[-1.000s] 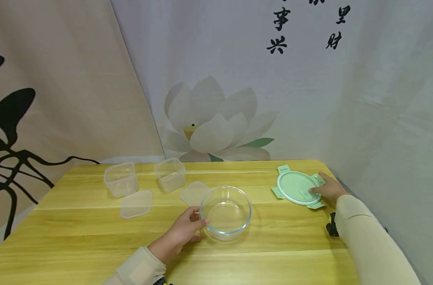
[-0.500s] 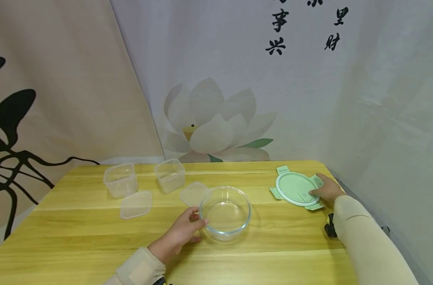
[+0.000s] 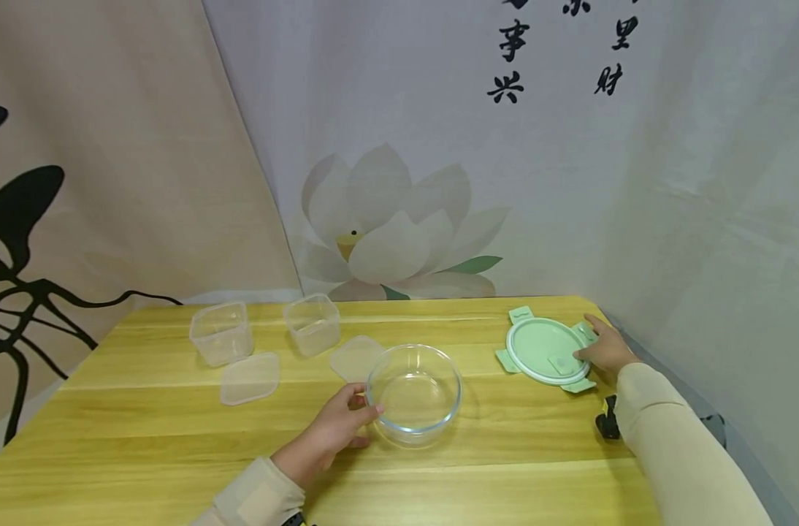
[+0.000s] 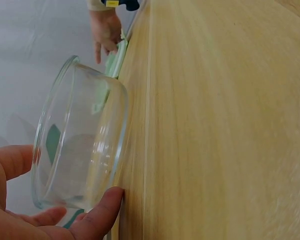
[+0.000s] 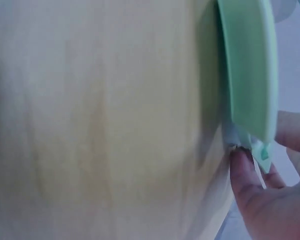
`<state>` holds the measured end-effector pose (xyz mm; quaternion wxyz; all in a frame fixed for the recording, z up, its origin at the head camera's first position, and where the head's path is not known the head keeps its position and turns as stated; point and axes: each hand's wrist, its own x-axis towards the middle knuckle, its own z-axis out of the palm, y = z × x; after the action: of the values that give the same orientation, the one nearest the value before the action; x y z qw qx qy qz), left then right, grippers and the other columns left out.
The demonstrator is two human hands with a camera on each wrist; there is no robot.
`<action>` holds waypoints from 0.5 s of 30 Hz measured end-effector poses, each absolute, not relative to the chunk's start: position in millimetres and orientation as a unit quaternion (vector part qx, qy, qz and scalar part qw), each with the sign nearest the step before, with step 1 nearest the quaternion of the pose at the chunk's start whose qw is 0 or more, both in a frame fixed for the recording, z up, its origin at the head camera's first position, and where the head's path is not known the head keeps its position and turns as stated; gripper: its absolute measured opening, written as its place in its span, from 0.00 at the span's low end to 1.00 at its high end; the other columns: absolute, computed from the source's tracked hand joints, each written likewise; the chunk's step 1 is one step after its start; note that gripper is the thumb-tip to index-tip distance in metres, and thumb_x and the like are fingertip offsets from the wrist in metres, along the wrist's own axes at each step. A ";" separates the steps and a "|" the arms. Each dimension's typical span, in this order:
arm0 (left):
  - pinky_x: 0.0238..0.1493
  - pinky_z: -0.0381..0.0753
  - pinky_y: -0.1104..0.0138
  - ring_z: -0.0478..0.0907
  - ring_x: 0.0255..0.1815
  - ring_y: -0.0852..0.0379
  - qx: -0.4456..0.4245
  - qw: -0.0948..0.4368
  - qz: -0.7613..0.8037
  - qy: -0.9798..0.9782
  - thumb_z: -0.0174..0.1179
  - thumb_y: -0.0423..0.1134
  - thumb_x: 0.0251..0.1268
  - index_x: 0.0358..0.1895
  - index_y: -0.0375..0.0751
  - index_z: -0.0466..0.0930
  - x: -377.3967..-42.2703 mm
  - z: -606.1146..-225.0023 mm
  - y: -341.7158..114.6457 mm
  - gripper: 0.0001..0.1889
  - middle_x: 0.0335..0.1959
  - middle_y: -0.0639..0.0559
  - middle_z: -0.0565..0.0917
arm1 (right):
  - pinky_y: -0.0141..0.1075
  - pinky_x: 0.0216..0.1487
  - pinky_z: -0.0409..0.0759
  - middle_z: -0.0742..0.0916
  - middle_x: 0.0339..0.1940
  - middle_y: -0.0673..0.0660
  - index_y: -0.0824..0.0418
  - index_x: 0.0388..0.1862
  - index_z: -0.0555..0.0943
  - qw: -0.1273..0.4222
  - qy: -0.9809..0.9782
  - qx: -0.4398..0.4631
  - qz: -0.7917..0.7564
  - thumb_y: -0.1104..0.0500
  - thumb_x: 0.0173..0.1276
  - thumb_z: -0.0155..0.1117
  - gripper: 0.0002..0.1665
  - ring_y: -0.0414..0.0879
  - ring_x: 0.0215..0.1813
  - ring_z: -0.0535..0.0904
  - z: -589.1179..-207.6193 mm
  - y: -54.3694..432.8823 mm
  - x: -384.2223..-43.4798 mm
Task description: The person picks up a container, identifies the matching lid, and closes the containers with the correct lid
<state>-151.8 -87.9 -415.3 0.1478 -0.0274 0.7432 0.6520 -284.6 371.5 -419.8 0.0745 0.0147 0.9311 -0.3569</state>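
Note:
A clear round glass bowl (image 3: 414,432) stands upright near the middle of the table. At its left side my left hand (image 3: 334,424) holds it, the thumb near the rim and the fingers along the wall. In the left wrist view the bowl (image 4: 102,145) has nothing visible inside. My right hand (image 3: 608,349) grips the right edge of a round green lid (image 3: 537,347) with flaps around it. The right wrist view shows the lid (image 5: 250,65) between digits of the right hand (image 5: 275,200), its edge a little off the wood.
Two clear square plastic containers (image 3: 223,337) stand at the back left of the wooden table (image 3: 176,453). Two flat translucent lids (image 3: 250,378) lie in front of them, one close behind the bowl. A printed curtain (image 3: 399,109) hangs behind the table.
The green lid has shifted and turned slightly toward the person, with the right hand staying on its edge. My left hand and the bowl keep their place; the head view drifts a little.

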 end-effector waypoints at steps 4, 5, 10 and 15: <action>0.43 0.82 0.49 0.71 0.56 0.39 -0.028 0.151 0.651 0.743 0.57 0.36 0.68 0.68 0.27 0.57 -151.6 -415.3 -87.4 0.30 0.58 0.32 0.64 | 0.66 0.65 0.57 0.51 0.69 0.85 0.71 0.76 0.37 0.077 0.925 0.019 -0.373 0.69 0.62 0.65 0.56 0.79 0.70 0.46 -417.4 371.5 -282.7; 0.43 0.82 0.49 0.71 0.56 0.39 -0.029 0.152 0.651 0.743 0.57 0.36 0.68 0.68 0.27 0.57 -151.6 -415.5 -87.4 0.30 0.58 0.31 0.64 | 0.66 0.65 0.58 0.51 0.69 0.85 0.70 0.76 0.37 0.078 0.924 0.020 -0.375 0.69 0.62 0.65 0.56 0.79 0.70 0.46 -416.8 371.6 -281.9; 0.43 0.82 0.49 0.71 0.57 0.36 -0.031 0.148 0.650 0.744 0.57 0.36 0.68 0.69 0.26 0.55 -151.4 -415.9 -87.5 0.32 0.60 0.29 0.63 | 0.64 0.65 0.60 0.47 0.71 0.83 0.68 0.76 0.33 0.090 0.908 0.039 -0.408 0.70 0.63 0.63 0.57 0.78 0.70 0.44 -414.1 372.1 -277.6; 0.43 0.82 0.49 0.71 0.57 0.36 -0.034 0.147 0.652 0.743 0.57 0.36 0.68 0.69 0.26 0.55 -151.9 -417.0 -87.6 0.32 0.60 0.29 0.62 | 0.62 0.66 0.60 0.42 0.73 0.79 0.66 0.77 0.31 0.101 0.881 0.060 -0.458 0.72 0.65 0.59 0.56 0.77 0.72 0.41 -412.3 372.3 -274.7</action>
<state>-151.9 -87.6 -417.0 0.1471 -0.0335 0.7429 0.6522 -274.7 372.3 -412.3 0.1006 0.0600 0.8811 -0.4582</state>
